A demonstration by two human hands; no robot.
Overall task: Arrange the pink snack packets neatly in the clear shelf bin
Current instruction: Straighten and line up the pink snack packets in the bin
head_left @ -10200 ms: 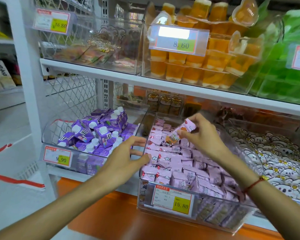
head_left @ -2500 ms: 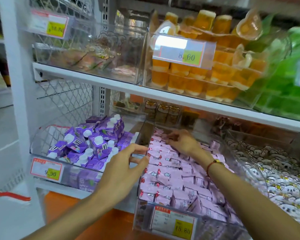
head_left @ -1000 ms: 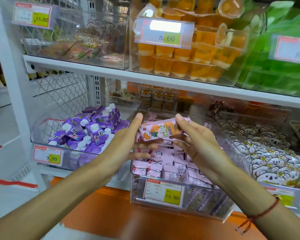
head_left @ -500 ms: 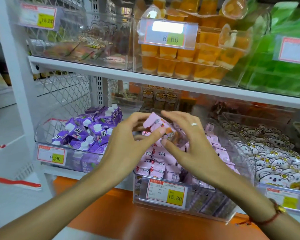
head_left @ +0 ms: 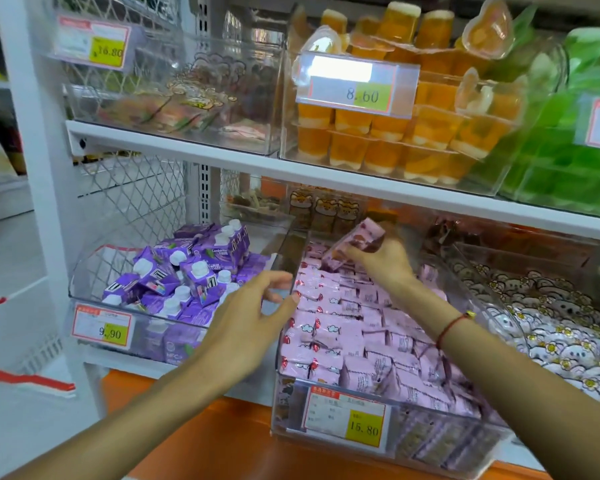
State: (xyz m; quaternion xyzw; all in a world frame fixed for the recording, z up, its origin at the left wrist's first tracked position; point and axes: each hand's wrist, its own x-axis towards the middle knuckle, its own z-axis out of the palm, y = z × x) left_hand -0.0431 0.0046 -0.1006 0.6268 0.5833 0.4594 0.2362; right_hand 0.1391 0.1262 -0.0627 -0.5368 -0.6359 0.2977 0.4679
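A clear shelf bin (head_left: 291, 434) with a 15.80 price tag holds several pink snack packets (head_left: 354, 327) lying in rows. My right hand (head_left: 383, 259) reaches over the back of the bin and grips one pink packet (head_left: 355, 242), tilted, above the rear rows. My left hand (head_left: 253, 320) hovers at the bin's left wall with fingers spread and relaxed, holding nothing; its thumb tip is at the bin's left rim.
A clear bin of purple drink cartons (head_left: 184, 271) stands to the left, a bin of white cartoon packets (head_left: 551, 323) to the right. The white shelf board (head_left: 326, 174) above carries orange jelly cups (head_left: 395, 133) and green packs (head_left: 568, 150).
Half a second ago both hands held the pink packet above the bin. My left hand has let go and dropped to the bin's left side; my right hand carried the packet toward the back.
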